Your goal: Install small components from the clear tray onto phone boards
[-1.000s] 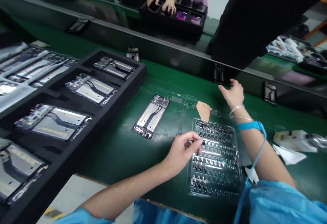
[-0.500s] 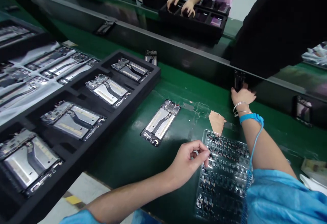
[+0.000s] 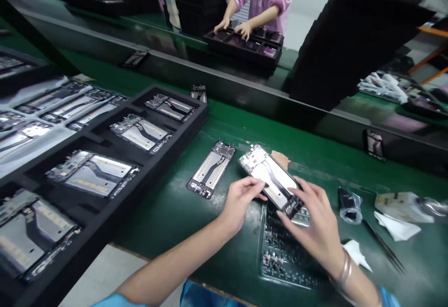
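Note:
My right hand grips an open phone chassis by its lower end and right edge. The chassis is tilted above the table, with its silver battery bay and dark flex cable facing up. My left hand is pinched at the chassis's left edge. A small dark part shows at its fingertips, too small to name. Under the right hand, partly covered, lies a clear plastic tray with rows of tiny components. A second phone chassis rests flat on the table to the left.
A black foam tray with several phone chassis fills the left side. Tweezers, white paper and a small plastic bag lie at right. Behind a low dark rail, co-workers' hands work over black trays.
My right hand has come back from the rail and now holds a phone chassis over the clear tray. My left hand, still pinched, has moved left to its edge. The camera view has shifted.

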The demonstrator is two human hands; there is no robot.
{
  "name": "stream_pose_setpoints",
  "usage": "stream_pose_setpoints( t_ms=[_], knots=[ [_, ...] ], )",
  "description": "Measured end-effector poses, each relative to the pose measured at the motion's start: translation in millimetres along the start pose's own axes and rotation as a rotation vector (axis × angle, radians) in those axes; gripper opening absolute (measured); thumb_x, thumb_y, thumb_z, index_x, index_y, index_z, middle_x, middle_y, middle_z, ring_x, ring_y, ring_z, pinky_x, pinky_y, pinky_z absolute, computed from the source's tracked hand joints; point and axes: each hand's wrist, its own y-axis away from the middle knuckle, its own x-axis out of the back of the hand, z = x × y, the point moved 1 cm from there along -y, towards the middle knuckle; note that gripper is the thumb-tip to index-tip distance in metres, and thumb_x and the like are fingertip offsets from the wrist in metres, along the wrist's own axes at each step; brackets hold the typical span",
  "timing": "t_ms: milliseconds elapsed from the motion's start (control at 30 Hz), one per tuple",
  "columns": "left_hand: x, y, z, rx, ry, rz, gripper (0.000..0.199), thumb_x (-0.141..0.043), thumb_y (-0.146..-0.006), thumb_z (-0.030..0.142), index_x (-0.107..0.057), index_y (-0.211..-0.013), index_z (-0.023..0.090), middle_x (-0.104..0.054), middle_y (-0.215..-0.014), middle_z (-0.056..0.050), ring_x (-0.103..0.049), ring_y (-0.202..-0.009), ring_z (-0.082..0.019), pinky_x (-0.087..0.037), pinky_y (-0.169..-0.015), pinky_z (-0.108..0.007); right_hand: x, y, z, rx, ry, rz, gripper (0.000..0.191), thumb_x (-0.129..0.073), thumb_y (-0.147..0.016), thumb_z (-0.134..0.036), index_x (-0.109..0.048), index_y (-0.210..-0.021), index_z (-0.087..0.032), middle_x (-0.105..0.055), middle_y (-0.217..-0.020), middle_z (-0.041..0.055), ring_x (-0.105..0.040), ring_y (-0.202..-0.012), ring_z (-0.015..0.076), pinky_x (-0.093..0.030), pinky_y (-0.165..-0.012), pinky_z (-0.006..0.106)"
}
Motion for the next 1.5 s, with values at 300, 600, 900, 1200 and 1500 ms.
stream_pose_setpoints(
  t_ms=[300,600,900,1200,1500],
  knots=[
    [-16.0,24.8,-16.1,0.310,-0.144,-0.540,0.027,-0.071,-0.069,0.036,-0.064,-0.068,0.010,-0.058,-0.066,-0.002,-0.053,-0.050,-0.008,-0.044,-0.049,-0.021,0.6,41.9,1.8,-0.753,-0.824,0.120,0.035,-0.059,-0.081,-0.042,-0.056,-0.109,-0.021,-0.067,-0.080,0.0018,-0.060,-0.063,0.0159,-0.049,-0.058,0.026],
    [-9.7,22.5,16.8,-0.469,-0.460,-0.249,0.007,-0.062,-0.080,0.018,-0.066,-0.075,0.016,-0.058,-0.107,-0.009,-0.057,-0.099,-0.020,-0.044,-0.091,-0.038,-4.1,55.3,-33.2,-0.698,-1.064,-0.089,0.029,-0.057,-0.084,-0.035,-0.057,-0.112,-0.026,-0.066,-0.110,0.0035,-0.062,-0.095,0.0211,-0.048,-0.088,0.034],
    [-10.0,30.3,13.6,-0.719,-0.688,-0.230,0.009,-0.062,-0.078,0.010,-0.065,-0.081,0.017,-0.059,-0.108,-0.009,-0.058,-0.095,-0.018,-0.050,-0.075,-0.032,-6.0,54.6,-34.9,-0.710,-1.083,-0.136,0.023,-0.057,-0.084,-0.033,-0.060,-0.106,-0.028,-0.068,-0.102,0.0017,-0.063,-0.090,0.0198,-0.051,-0.077,0.028],
    [-6.8,31.2,8.4,-1.147,-0.998,-0.392,0.016,-0.052,-0.082,0.008,-0.063,-0.090,0.018,-0.067,-0.103,-0.009,-0.061,-0.102,-0.021,-0.051,-0.079,-0.034,-4.7,54.6,-32.2,-0.671,-1.074,-0.151,0.020,-0.056,-0.084,-0.034,-0.059,-0.103,-0.027,-0.067,-0.094,-0.0001,-0.061,-0.079,0.0166,-0.050,-0.073,0.025],
    [-1.1,31.5,7.6,-1.139,-1.110,-0.496,0.015,-0.051,-0.083,0.010,-0.061,-0.090,0.018,-0.066,-0.108,-0.010,-0.060,-0.107,-0.022,-0.050,-0.080,-0.032,-5.5,55.9,-26.9,-0.628,-1.010,-0.186,0.018,-0.054,-0.085,-0.034,-0.057,-0.102,-0.027,-0.063,-0.086,-0.0007,-0.058,-0.075,0.0161,-0.048,-0.070,0.024]
  ],
)
